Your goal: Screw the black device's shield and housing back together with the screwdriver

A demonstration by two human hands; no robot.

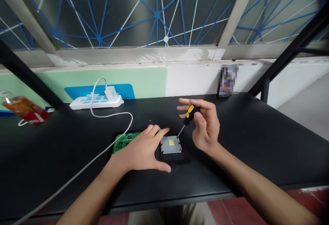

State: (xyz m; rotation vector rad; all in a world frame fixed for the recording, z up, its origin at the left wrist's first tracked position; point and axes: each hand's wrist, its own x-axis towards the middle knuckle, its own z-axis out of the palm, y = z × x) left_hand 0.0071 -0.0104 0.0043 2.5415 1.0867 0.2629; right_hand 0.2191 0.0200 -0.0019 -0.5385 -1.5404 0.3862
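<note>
A black device lies on the table, with a green circuit board (123, 142) at its left end and a silver metal plate (167, 147) at its right. A yellowish square pad (171, 142) sits on the plate. My left hand (144, 148) rests palm down over the device's middle, fingers and thumb spread around the plate's left side, hiding part of the board. In my right hand (205, 125) is a black and yellow screwdriver (190, 114), pinched by its handle. Its tip touches the plate's upper right corner.
A white power strip (79, 103) with a plugged-in charger (111, 94) stands at the back left; its white cable (77, 175) crosses the table past my left hand. A drink bottle (28, 110) lies far left. A phone (227, 81) leans on the back wall.
</note>
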